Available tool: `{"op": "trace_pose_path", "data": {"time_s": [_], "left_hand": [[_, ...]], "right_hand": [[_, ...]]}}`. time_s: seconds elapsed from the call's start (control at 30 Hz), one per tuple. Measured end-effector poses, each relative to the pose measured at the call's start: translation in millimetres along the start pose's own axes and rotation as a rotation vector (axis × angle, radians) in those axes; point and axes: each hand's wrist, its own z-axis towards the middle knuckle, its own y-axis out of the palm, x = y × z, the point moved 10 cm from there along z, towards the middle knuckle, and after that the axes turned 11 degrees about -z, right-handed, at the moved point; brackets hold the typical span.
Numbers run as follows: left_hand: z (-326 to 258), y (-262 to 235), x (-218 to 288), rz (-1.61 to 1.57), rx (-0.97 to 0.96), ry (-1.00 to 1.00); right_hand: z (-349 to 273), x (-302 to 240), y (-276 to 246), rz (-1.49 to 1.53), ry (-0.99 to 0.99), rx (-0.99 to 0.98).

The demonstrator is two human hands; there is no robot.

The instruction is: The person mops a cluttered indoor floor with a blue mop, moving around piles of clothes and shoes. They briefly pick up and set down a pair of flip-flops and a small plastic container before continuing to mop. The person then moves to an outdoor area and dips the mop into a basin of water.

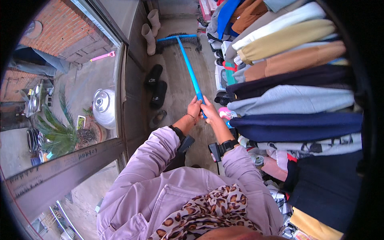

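Both hands on the long blue-handled broom, sweeping a narrow balcony floor.

I have my left hand (195,109) and right hand (209,112) clamped side by side round the near end of the blue broom handle (189,66); its dark bristle head (178,40) rests on the concrete floor (180,90) at the far end, near tall beige boots (151,30). Black slippers (155,86) lie left, hanging clothes (292,80) crowd right. Best, I judge: short strokes straight toward me, handle kept clear of both.
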Motion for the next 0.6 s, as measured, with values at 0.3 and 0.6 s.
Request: {"op": "trace_pose_path", "data": {"time_s": [0.3, 0.6], "left_hand": [[106, -1, 93, 0.116, -0.011, -0.004], [108, -74, 73, 0.050, 0.058, -0.139]], "right_hand": [[116, -56, 35, 0.092, -0.029, 0.119], [178, -83, -5, 0.069, -0.048, 0.192]]}}
